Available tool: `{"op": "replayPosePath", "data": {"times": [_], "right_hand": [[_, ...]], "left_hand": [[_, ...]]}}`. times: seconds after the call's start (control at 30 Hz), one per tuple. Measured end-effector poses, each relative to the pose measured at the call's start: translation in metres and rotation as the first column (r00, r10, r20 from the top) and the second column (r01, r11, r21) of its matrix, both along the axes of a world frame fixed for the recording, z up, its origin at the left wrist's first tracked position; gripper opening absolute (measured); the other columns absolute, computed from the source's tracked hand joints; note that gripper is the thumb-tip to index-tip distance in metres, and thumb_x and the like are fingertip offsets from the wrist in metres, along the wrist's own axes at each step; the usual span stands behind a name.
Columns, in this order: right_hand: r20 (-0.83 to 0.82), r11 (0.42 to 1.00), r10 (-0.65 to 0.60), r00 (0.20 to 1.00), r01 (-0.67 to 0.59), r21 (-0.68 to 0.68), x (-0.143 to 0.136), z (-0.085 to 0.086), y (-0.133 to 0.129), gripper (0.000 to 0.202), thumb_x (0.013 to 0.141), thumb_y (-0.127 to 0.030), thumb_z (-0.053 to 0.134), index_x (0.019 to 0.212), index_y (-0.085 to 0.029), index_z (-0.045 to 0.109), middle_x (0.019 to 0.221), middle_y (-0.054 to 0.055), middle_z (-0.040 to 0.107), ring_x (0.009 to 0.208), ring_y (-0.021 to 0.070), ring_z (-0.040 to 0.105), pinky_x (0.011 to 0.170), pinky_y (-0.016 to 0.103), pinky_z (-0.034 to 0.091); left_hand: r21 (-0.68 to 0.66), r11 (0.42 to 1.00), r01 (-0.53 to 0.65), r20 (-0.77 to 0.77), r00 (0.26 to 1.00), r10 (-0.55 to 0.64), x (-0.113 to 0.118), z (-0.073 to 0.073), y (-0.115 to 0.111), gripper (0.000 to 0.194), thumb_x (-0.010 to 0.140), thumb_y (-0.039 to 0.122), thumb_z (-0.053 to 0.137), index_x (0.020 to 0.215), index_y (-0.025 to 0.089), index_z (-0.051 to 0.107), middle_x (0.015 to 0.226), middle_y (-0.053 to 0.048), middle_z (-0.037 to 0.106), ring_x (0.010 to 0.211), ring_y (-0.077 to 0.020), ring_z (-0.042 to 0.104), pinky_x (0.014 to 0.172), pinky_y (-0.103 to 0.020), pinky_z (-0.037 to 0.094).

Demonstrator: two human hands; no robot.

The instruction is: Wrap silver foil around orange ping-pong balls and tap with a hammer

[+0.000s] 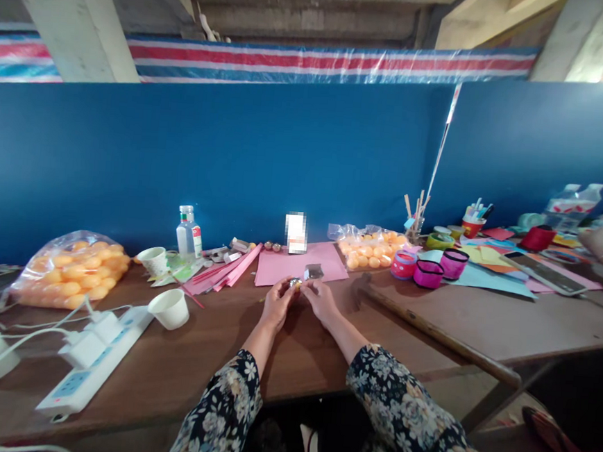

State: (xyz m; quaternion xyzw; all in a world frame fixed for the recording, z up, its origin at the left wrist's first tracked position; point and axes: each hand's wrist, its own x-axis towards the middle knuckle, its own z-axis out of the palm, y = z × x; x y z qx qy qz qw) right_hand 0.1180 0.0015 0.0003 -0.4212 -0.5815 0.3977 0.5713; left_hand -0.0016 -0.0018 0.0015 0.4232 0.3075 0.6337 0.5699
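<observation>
My left hand (pixel 277 305) and my right hand (pixel 321 301) meet over the brown table, fingertips close together. Pinched between them is a small shiny silvery-gold piece (pixel 296 281), too small and partly covered to name exactly. The fingers of both hands are closed around it. Just beyond my hands lies a stack of pink paper (pixel 271 270), with a small dark flat piece (pixel 313 271) at its near edge. Shiny round balls (pixel 276 248) sit at the back of the paper.
A bag of orange balls (pixel 81 271) and a white power strip (pixel 108 360) stand left, near a paper cup (pixel 169 308). Behind are clear bottles (pixel 190 235). To the right are another bag of orange balls (pixel 375 249), pink-purple cups (pixel 454 264), a phone (pixel 551 274) and another person's hand (pixel 600 242).
</observation>
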Motion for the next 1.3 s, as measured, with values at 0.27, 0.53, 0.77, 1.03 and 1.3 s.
{"op": "replayPosePath", "data": {"times": [0.27, 0.53, 0.77, 1.03, 1.3], "right_hand": [[-0.001, 1.000, 0.008, 1.000, -0.008, 0.009, 0.0004, 0.0009, -0.0011, 0.025, 0.068, -0.040, 0.053, 0.070, -0.015, 0.057, 0.057, -0.002, 0.053, 0.052, 0.0106, 0.046, 0.052, 0.022, 0.036], [0.028, 1.000, 0.015, 0.999, -0.015, 0.007, -0.0001, 0.0013, -0.0006, 0.024, 0.069, -0.039, 0.052, 0.070, -0.015, 0.057, 0.058, -0.001, 0.052, 0.052, 0.0101, 0.044, 0.050, 0.021, 0.035], [0.056, 1.000, 0.001, 0.998, -0.002, 0.014, 0.0001, 0.0033, -0.0024, 0.025, 0.069, -0.040, 0.051, 0.068, -0.015, 0.056, 0.056, -0.001, 0.052, 0.050, 0.0103, 0.044, 0.048, 0.021, 0.035], [0.052, 1.000, 0.003, 0.999, -0.004, 0.017, 0.0001, 0.0007, -0.0013, 0.025, 0.070, -0.039, 0.052, 0.069, -0.015, 0.057, 0.057, -0.001, 0.054, 0.051, 0.0110, 0.046, 0.050, 0.022, 0.037], [-0.050, 0.997, 0.053, 0.997, -0.056, -0.048, -0.0010, 0.0013, -0.0007, 0.026, 0.068, -0.041, 0.054, 0.069, -0.015, 0.055, 0.061, 0.000, 0.056, 0.056, 0.0126, 0.051, 0.054, 0.024, 0.041]], "left_hand": [[-0.004, 1.000, -0.003, 0.002, 1.000, 0.003, 0.0007, 0.0010, -0.0011, 0.038, 0.062, 0.025, 0.066, 0.098, 0.017, 0.056, 0.095, -0.005, 0.063, 0.087, -0.0167, 0.058, 0.085, -0.036, 0.041], [-0.009, 1.000, -0.004, -0.001, 1.000, 0.004, 0.0009, 0.0024, -0.0021, 0.041, 0.061, 0.026, 0.067, 0.100, 0.017, 0.056, 0.095, -0.005, 0.063, 0.087, -0.0164, 0.058, 0.086, -0.036, 0.040], [0.006, 1.000, -0.022, -0.028, 0.999, 0.023, 0.0013, 0.0031, -0.0025, 0.040, 0.061, 0.027, 0.066, 0.099, 0.017, 0.056, 0.097, -0.005, 0.063, 0.088, -0.0170, 0.058, 0.084, -0.036, 0.042], [0.027, 0.999, -0.040, -0.086, 0.995, 0.042, 0.0009, 0.0035, -0.0029, 0.042, 0.061, 0.029, 0.066, 0.100, 0.017, 0.057, 0.096, -0.006, 0.063, 0.087, -0.0181, 0.058, 0.082, -0.035, 0.043], [0.034, 0.999, -0.022, -0.092, 0.995, 0.025, -0.0003, -0.0001, -0.0013, 0.044, 0.062, 0.029, 0.066, 0.103, 0.017, 0.057, 0.097, -0.007, 0.063, 0.086, -0.0189, 0.058, 0.081, -0.035, 0.044]]}}
